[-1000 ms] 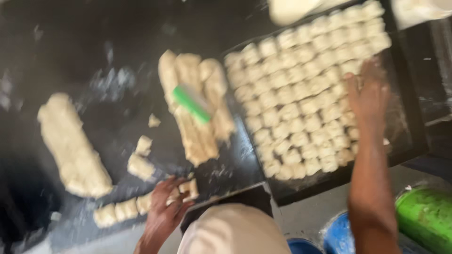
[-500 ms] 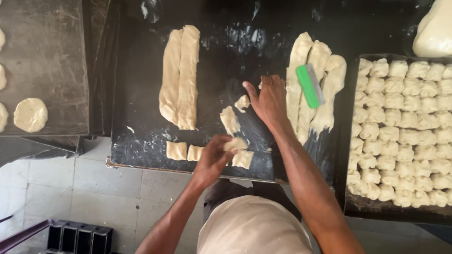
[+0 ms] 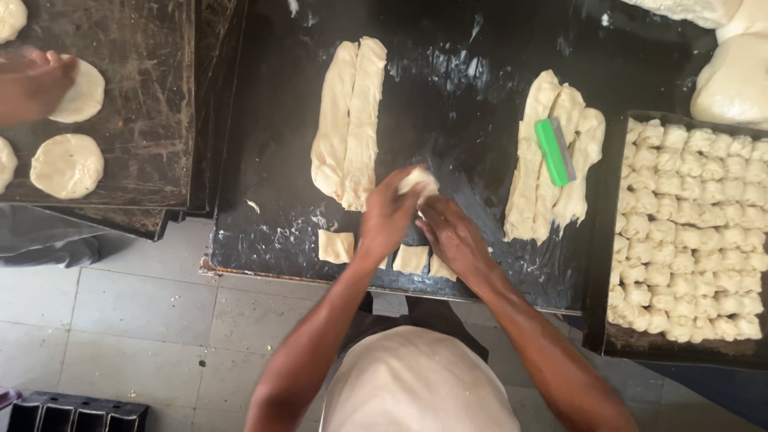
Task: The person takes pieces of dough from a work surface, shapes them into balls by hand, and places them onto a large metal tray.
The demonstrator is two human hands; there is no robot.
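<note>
Just left of the green dough scraper (image 3: 552, 152), both hands meet over the black worktop (image 3: 472, 88): left hand (image 3: 388, 216) and right hand (image 3: 452, 232) pinch one small dough piece (image 3: 418, 181) between fingertips. Best to fold edges under evenly, light pressure. Half a second ago the right hand reached nearer the scraper; now it's back on the piece

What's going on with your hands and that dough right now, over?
Left hand gripping a small dough piece, right hand touching it. Three cut dough squares just below on the black worktop. Nothing blocking; green scraper on strips, right.
</note>
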